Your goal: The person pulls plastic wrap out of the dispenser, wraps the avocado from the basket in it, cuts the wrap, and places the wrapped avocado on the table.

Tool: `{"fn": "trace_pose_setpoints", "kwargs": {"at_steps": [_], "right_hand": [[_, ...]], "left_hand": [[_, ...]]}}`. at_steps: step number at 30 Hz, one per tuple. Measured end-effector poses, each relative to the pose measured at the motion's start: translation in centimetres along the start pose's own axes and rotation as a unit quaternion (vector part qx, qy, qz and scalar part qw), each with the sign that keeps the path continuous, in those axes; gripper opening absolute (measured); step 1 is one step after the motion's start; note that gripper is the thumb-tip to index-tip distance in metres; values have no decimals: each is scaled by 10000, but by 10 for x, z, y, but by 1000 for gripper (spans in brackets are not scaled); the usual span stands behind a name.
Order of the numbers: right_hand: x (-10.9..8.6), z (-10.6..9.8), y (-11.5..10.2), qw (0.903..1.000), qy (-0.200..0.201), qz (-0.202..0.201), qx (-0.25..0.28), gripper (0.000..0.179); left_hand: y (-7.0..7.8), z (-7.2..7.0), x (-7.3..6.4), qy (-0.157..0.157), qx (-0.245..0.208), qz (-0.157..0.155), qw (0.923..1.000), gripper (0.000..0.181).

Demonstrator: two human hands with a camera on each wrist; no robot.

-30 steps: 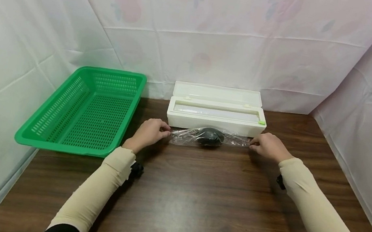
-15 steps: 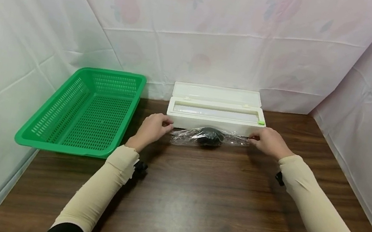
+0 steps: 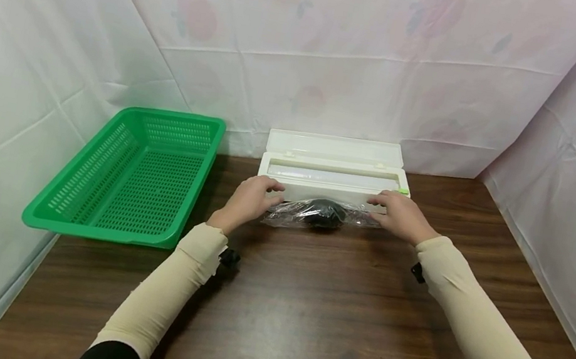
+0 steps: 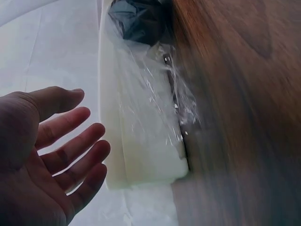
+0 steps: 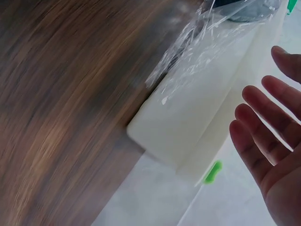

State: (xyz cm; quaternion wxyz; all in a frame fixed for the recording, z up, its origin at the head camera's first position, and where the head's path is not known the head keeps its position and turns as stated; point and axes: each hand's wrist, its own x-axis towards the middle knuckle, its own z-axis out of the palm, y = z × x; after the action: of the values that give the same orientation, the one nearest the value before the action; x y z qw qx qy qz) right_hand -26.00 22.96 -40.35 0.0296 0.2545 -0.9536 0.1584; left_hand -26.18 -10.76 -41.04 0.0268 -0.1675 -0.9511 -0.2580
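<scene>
A dark, rounded object lies under clear plastic wrap along the front of a white cling film dispenser. The wrap's crinkled ends spread out to both sides of it. My left hand hovers by the left end of the wrap, fingers parted and loosely bent around nothing. By the right end is my right hand, its fingers likewise spread and holding nothing. Both wrist views show a gap between the fingers and the film.
The dispenser's lid stands raised, with a film roll inside and a green slider at the right. A green plastic basket sits to the left on the brown wooden table. White patterned cloth hangs behind.
Both hands have let go of the wrap's ends and moved inward, closer to the dark object, with fingers now spread. The wrapped object has stayed in nearly the same place.
</scene>
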Motion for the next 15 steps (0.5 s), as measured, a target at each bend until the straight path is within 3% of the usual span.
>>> {"fn": "trace_pose_setpoints", "kwargs": {"at_steps": [15], "right_hand": [[17,11,-29,9990,-267,-353,29,59]], "left_hand": [[38,14,15,-475,321,706,9959,37]]}}
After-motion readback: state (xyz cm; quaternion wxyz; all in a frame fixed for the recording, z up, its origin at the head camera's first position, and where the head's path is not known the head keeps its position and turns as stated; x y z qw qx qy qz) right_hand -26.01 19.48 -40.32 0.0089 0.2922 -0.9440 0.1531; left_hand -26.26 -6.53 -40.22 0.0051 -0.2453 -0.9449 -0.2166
